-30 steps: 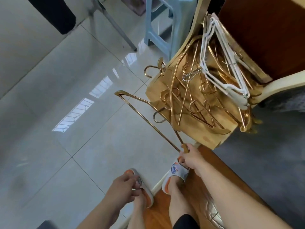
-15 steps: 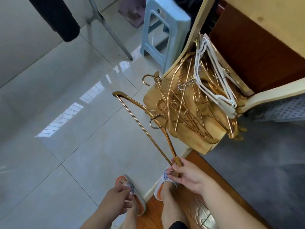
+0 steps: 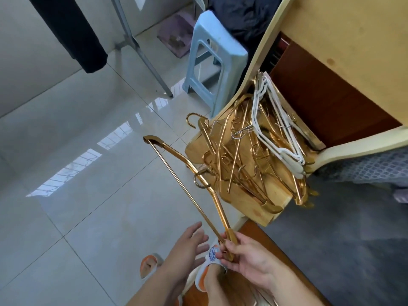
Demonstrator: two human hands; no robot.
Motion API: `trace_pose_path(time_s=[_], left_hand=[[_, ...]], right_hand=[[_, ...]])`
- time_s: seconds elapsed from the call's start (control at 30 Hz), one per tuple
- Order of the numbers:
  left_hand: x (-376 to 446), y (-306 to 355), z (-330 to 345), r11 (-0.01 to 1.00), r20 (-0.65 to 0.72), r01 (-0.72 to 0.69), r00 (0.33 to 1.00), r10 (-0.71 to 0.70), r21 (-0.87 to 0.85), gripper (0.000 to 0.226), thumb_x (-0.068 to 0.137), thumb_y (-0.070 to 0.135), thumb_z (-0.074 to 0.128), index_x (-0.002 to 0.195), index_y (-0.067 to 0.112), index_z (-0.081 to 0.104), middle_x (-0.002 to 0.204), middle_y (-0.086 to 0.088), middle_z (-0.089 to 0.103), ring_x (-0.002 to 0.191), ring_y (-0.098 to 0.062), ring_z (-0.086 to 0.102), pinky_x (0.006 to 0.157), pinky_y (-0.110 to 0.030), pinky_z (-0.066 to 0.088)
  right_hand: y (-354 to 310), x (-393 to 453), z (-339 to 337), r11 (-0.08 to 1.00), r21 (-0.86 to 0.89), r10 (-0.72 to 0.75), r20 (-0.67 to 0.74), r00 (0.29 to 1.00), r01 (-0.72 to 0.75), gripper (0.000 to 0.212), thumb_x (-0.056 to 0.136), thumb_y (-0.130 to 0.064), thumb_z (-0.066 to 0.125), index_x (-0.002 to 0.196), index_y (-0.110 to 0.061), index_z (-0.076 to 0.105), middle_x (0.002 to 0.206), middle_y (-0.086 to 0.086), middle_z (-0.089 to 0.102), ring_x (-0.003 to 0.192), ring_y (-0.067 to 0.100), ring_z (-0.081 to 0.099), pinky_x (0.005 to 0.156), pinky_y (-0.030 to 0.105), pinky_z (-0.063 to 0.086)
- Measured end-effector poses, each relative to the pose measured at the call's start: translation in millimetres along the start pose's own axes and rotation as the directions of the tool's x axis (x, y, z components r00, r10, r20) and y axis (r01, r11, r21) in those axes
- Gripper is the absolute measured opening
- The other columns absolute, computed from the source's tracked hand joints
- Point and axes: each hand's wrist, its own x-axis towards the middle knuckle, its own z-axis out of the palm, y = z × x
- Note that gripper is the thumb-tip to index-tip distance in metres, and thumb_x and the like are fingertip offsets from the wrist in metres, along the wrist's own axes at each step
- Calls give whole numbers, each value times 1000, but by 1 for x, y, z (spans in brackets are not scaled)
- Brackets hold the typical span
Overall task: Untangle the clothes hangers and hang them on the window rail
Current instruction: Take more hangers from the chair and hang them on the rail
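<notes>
A gold metal hanger (image 3: 176, 175) slants from my right hand up and left over the tiled floor. My right hand (image 3: 247, 259) pinches its near shoulder end. My left hand (image 3: 187, 248) is raised with straight fingers just left of that end and holds nothing. A tangled pile of gold hangers (image 3: 238, 164) with a few white hangers (image 3: 278, 138) lies on a low wooden stand (image 3: 262, 215) by the bed frame. No window rail is in sight.
A pale blue plastic stool (image 3: 212, 62) stands behind the pile. A grey metal rack leg (image 3: 141, 51) and a dark hanging garment (image 3: 72, 34) are at upper left. A cream bed frame (image 3: 357, 146) and grey bedding lie to the right. My feet in orange-white slippers (image 3: 209, 259) are below.
My right hand has drawn the gold hanger nearer and out from the pile. My left hand rose from beside my leg and opened next to the hanger's near end.
</notes>
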Motion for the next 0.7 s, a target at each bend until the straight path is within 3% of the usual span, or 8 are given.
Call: trace_pose_path(time_s=[0.1,0.2,0.27,0.43,0.6,0.7], left_hand=[[7,9,15,976,45,-26,998,37,-217,19,109,30,46,126,31,54,118,-14,72,109,-27,69,92,-43,58],[12,7,22,972,12,-69,997,73,-227,19,106,16,50,125,20,53,104,-24,74,86,-31,63,78,-41,54],[11,8,23,974,-2,-90,996,91,-210,16,104,13,54,119,12,48,90,-22,72,81,-30,59,69,-38,50],[13,8,22,973,-91,-176,982,163,-151,3,108,11,44,110,9,46,94,-14,78,86,-27,72,77,-38,56],[20,2,17,974,-244,-208,953,180,-93,8,107,9,43,110,9,50,105,-12,77,99,-31,74,94,-50,58],[17,8,15,970,-229,-205,958,171,-132,8,107,4,40,111,5,47,96,-11,79,97,-39,74,91,-51,59]], right_hand=[[4,-2,14,999,-45,5,25,1000,-4,31,99,-5,59,130,-7,61,99,19,66,98,35,69,86,43,57],[2,-4,15,992,-129,13,52,999,-6,30,100,-12,60,130,-12,61,100,15,65,98,33,68,93,44,54],[1,-5,13,981,-193,27,84,996,-11,32,99,-15,63,131,-12,59,102,15,65,99,33,68,97,47,52],[-1,-1,19,905,-423,-10,72,997,39,26,101,-19,62,126,-15,61,97,8,68,92,26,70,100,48,52],[-2,7,36,791,-610,-36,47,998,57,23,99,-28,61,122,-23,61,95,2,72,85,17,72,87,36,56],[-14,13,33,718,-694,-155,-88,984,52,26,103,-35,54,127,-27,57,113,-6,68,97,10,70,91,31,58]])
